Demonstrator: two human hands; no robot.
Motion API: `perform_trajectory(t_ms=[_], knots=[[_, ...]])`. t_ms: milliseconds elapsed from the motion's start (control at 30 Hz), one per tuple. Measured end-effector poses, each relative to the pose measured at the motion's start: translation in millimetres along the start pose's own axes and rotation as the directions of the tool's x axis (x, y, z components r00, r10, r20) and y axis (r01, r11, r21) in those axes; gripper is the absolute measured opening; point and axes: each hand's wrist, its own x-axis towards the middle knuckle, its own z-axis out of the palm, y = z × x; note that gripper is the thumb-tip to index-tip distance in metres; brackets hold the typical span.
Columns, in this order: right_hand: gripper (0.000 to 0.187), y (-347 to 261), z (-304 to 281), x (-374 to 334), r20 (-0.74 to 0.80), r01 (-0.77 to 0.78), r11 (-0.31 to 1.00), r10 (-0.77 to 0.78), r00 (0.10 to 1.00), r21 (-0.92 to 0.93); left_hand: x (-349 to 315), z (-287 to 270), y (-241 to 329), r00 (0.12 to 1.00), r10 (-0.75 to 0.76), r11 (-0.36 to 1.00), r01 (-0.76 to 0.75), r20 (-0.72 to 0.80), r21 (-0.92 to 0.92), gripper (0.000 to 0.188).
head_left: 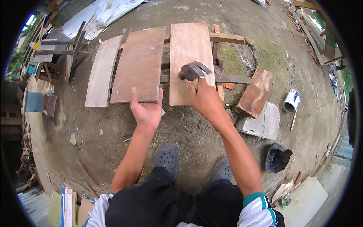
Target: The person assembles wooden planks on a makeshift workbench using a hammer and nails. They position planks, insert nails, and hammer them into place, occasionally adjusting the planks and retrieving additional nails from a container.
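Observation:
Three flat boards lie side by side across a low wooden frame [230, 79]: a pale left board [102, 72], a brown middle board [138, 64] and a lighter right board [189, 45]. My left hand [147, 113], palm up, holds the near end of the middle board, thumb on top and most fingers hidden beneath. My right hand [206, 98] is closed round the handle of a claw hammer [193, 71], close under its head. The hammer head is over the right board; I cannot tell whether it touches.
A short brown plank [257, 90] leans on a concrete block [261, 123] at the right. Beyond are a tin can [292, 101], a thin stick [293, 120] and a black plastic bag [278, 157]. Wooden furniture [72, 53] stands far left, near plastic sheeting [113, 13].

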Motion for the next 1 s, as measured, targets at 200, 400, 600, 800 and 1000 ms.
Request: perform_trajectory(t_ms=[200,400,600,800,1000], knots=[[0.049,3.7,2.4,2.0,-0.019,0.003,0.999,-0.002,1.0,0.041,19.1,-24.0,3.0,0.997,0.022,0.999,-0.019,0.077,-0.043,0.075],[0.05,3.3,-0.8,-0.4,-0.016,-0.027,0.997,0.028,0.999,0.072,18.8,-17.5,7.5,0.979,-0.011,0.997,0.027,0.202,-0.076,0.076],[0.048,0.0,-3.5,-1.6,0.017,-0.073,0.99,0.071,0.997,0.118,15.3,-12.8,5.6,0.971,-0.04,0.995,0.061,0.236,-0.083,0.078],[0.047,-1.2,-0.4,-2.4,-0.019,-0.062,0.991,0.065,0.998,0.122,14.4,-14.3,9.6,0.969,-0.078,0.986,0.11,0.235,-0.124,0.073],[0.047,3.7,3.3,-0.6,-0.056,-0.038,0.998,0.04,0.998,0.049,21.0,-20.9,6.2,0.996,-0.052,0.997,0.048,0.066,0.064,0.059]])
